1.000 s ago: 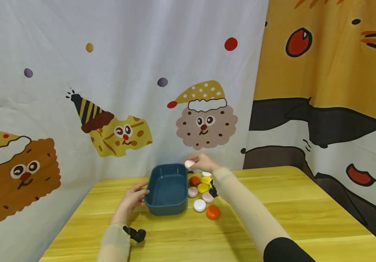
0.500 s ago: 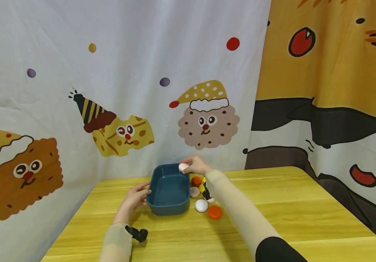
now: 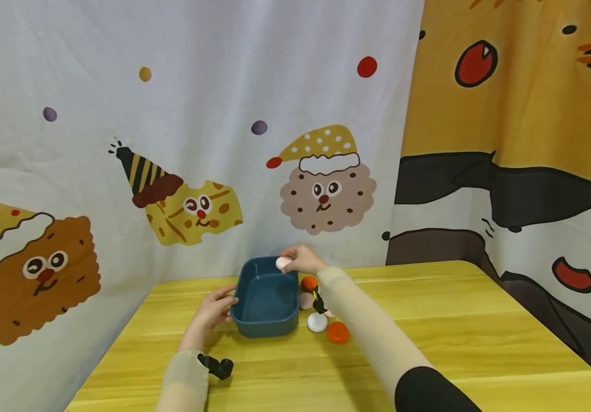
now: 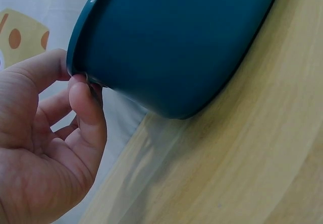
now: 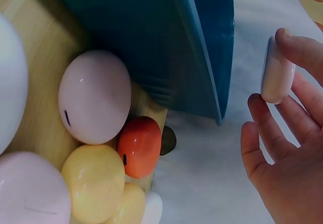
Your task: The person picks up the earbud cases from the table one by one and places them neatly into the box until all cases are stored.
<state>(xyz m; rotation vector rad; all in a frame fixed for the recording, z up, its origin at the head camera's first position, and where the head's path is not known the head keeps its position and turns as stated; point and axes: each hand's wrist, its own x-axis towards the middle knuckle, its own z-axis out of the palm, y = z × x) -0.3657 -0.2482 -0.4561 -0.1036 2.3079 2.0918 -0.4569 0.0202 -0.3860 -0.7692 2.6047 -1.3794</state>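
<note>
A dark teal plastic bin (image 3: pixel 265 329) sits on the wooden table. At its left side, my left hand (image 3: pixel 210 313) grips the rim between thumb and fingers, seen close up in the left wrist view. My right hand (image 3: pixel 302 260) pinches a glossy, pale pink round disc (image 5: pixel 278 75), held over the bin's far right corner. Just right of the bin lie several similar discs: a white disc (image 3: pixel 317 322), an orange disc (image 3: pixel 338 332), a pink disc (image 5: pixel 96 97), a red-orange disc (image 5: pixel 140 147) and a yellow disc (image 5: pixel 93 183). My right wrist hides some of them in the head view.
The yellow wooden table (image 3: pixel 455 320) extends well to the right of the discs. Behind its far edge hangs a white curtain (image 3: pixel 197 114) with cartoon prints. A black wrist camera (image 3: pixel 216 367) is strapped to my left sleeve.
My right hand has carried the pale pink disc left, from the bin's right edge to over its far right corner. The left hand has kept its grip on the rim.
</note>
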